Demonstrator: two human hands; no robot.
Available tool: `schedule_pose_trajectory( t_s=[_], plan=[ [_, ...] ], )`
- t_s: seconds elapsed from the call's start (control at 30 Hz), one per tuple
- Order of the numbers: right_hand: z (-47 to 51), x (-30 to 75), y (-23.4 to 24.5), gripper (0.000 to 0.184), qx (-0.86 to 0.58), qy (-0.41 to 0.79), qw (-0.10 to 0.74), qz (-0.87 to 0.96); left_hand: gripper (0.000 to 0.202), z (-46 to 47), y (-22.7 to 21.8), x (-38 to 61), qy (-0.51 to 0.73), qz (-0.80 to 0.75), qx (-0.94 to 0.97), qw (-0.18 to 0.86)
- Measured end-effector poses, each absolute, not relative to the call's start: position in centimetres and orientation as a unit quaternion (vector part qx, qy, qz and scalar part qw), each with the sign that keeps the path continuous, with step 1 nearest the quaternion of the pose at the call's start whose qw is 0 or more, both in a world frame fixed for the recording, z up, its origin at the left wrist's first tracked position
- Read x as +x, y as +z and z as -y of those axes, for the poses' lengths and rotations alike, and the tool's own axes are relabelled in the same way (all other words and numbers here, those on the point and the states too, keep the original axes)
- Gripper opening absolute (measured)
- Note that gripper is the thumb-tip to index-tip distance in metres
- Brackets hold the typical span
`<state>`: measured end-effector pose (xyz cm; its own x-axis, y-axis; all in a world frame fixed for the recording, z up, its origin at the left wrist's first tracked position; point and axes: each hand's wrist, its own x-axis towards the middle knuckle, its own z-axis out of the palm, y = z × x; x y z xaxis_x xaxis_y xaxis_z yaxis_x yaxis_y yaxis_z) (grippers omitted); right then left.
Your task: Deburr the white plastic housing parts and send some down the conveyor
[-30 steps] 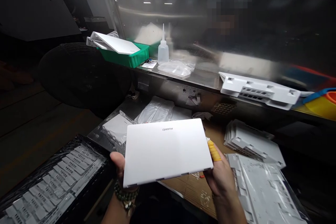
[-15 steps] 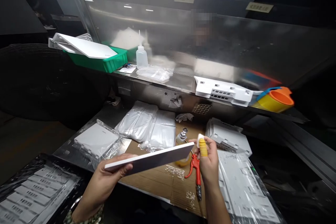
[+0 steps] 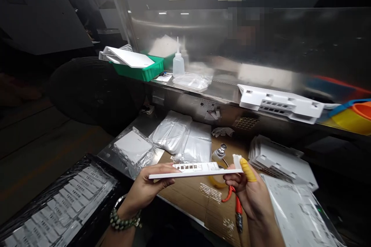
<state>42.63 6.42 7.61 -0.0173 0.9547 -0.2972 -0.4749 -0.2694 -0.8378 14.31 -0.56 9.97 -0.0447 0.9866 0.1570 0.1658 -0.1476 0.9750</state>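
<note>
A thin white plastic panel [image 3: 194,175] lies nearly level between my two hands, its edge toward me. A raised strip with square slots shows along its far side. My left hand [image 3: 152,181] grips the left end, thumb underneath and fingers on top. At the right end is my right hand [image 3: 249,191], its fingers curled against the panel. A yellow finger cover [image 3: 248,170] wraps its thumb, which pinches a small white piece of cloth [image 3: 237,162] at the panel's corner. Below lies a red air blow gun [image 3: 238,206], partly hidden by the right hand.
Stacked white panels stand at right [image 3: 282,160], and bagged parts [image 3: 135,144] lie at left. Plastic bags [image 3: 171,133] and a pump bottle [image 3: 218,154] sit behind the panel. The shelf carries a green bin [image 3: 147,72], a squeeze bottle [image 3: 178,65] and a slotted white part [image 3: 278,102].
The panel has tilted from steep to nearly level, revealing its slotted strip. My right hand, with the cloth, has come against its right corner. The view has swung left.
</note>
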Motion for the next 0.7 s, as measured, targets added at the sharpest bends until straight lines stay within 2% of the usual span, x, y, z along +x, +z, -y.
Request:
schedule_pose_trajectory(
  t_s=[0.1, 0.17, 0.23, 0.3, 0.33, 0.4, 0.47, 0.6, 0.7],
  plan=[
    [-6.4, 42.3, 7.4, 0.040, -0.442, 0.663, 0.556, 0.239, 0.018, 0.8, 10.0, 14.6, 0.515, -0.490, 0.568, 0.415],
    [-6.2, 42.1, 7.2, 0.041, -0.418, 0.665, 0.574, 0.232, 0.047, 0.9, 10.0, 15.3, 0.578, -0.449, 0.531, 0.427],
    [-5.8, 42.0, 7.0, 0.041, -0.396, 0.654, 0.596, 0.245, 0.072, 0.7, 10.0, 16.1, 0.695, -0.402, 0.393, 0.449],
    [-5.4, 41.9, 6.8, 0.032, -0.389, 0.629, 0.611, 0.282, 0.070, 0.4, 9.9, 16.6, 0.754, -0.355, 0.205, 0.514],
    [-5.2, 42.0, 6.7, 0.028, -0.388, 0.616, 0.614, 0.304, 0.064, 0.1, 9.7, 16.7, 0.740, -0.338, 0.129, 0.566],
    [-4.9, 42.1, 6.5, 0.025, -0.391, 0.598, 0.606, 0.351, 0.061, -0.4, 9.4, 16.6, 0.664, -0.321, 0.035, 0.675],
    [-4.9, 42.3, 6.2, 0.025, -0.393, 0.586, 0.582, 0.405, 0.063, -0.8, 9.0, 16.2, 0.599, -0.314, -0.009, 0.736],
    [-6.3, 42.7, 5.2, 0.034, -0.427, 0.506, 0.543, 0.517, 0.065, -1.4, 9.1, 16.1, 0.587, -0.270, -0.008, 0.763],
    [-7.3, 42.9, 4.9, 0.037, -0.492, 0.333, 0.566, 0.572, 0.064, -2.0, 10.2, 16.6, 0.626, -0.239, 0.007, 0.743]
  ],
)
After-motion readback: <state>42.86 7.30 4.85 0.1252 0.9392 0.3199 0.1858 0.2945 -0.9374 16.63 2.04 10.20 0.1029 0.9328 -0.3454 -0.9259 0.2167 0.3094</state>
